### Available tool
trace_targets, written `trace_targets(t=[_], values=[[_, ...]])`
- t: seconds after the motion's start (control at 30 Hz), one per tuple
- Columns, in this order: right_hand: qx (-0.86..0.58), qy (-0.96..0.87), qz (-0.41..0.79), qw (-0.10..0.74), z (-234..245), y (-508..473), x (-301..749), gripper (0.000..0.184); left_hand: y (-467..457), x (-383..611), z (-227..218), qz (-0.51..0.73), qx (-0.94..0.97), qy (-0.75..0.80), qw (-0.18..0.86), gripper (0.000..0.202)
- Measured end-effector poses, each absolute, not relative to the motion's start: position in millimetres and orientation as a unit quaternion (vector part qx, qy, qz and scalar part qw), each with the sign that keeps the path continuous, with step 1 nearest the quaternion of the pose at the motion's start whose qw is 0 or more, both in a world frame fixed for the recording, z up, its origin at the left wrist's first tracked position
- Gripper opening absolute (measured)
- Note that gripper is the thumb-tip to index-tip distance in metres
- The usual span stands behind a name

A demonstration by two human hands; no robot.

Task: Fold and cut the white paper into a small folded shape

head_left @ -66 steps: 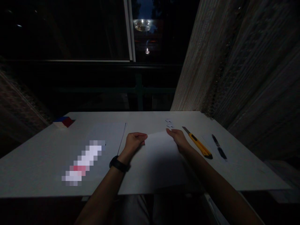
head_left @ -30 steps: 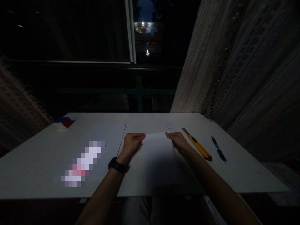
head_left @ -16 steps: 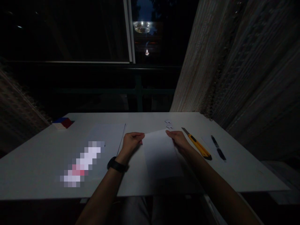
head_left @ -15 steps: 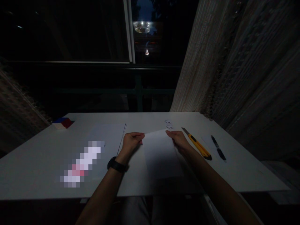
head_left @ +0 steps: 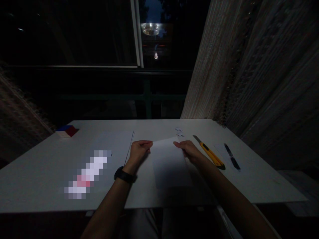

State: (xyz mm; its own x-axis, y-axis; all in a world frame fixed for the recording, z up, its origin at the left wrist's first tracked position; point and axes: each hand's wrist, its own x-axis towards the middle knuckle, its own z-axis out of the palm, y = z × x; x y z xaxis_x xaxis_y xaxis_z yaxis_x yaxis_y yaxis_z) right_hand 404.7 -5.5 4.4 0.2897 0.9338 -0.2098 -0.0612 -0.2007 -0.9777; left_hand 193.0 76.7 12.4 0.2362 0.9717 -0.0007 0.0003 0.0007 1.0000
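A white sheet of paper (head_left: 169, 162) is held by its far corners in front of me, its far edge tilted up. My left hand (head_left: 139, 152) pinches the far left corner between thumb and fingers; a dark watch sits on that wrist. The far right corner is gripped by my right hand (head_left: 188, 150), with the thumb on top and the fingers behind the sheet. Just beyond the paper lie small paper pieces with dark marks (head_left: 178, 129). To the right of my right hand rests a yellow utility knife (head_left: 211, 155), blade extended.
A black pen (head_left: 232, 157) lies on a small paper at the right. Left of my hands are stacked sheets (head_left: 119, 142) and a blurred-out bright object (head_left: 92, 169). A coloured cube (head_left: 66, 130) sits at the far left of the white table (head_left: 32, 192). Curtains hang on both sides.
My right hand has shifted slightly left along the sheet's far edge. The left hand and the paper have barely moved.
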Motion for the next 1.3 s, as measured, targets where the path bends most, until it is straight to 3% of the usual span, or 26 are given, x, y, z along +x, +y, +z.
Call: trace_targets(t=[0.73, 1.0, 1.3], values=[[-0.603, -0.368, 0.462, 0.536, 7.1, -7.5, 400.6, 0.044, 79.3, 190.3, 12.9, 0.449, 0.541, 0.444, 0.556, 0.029], [-0.568, -0.369, 0.475, 0.561, 9.1, -8.5, 403.1, 0.04, 79.0, 188.3, 15.9, 0.454, 0.502, 0.393, 0.623, 0.032], [-0.584, -0.421, 0.399, 0.567, 11.9, -9.2, 403.6, 0.043, 77.3, 185.4, 20.1, 0.421, 0.461, 0.334, 0.706, 0.026]])
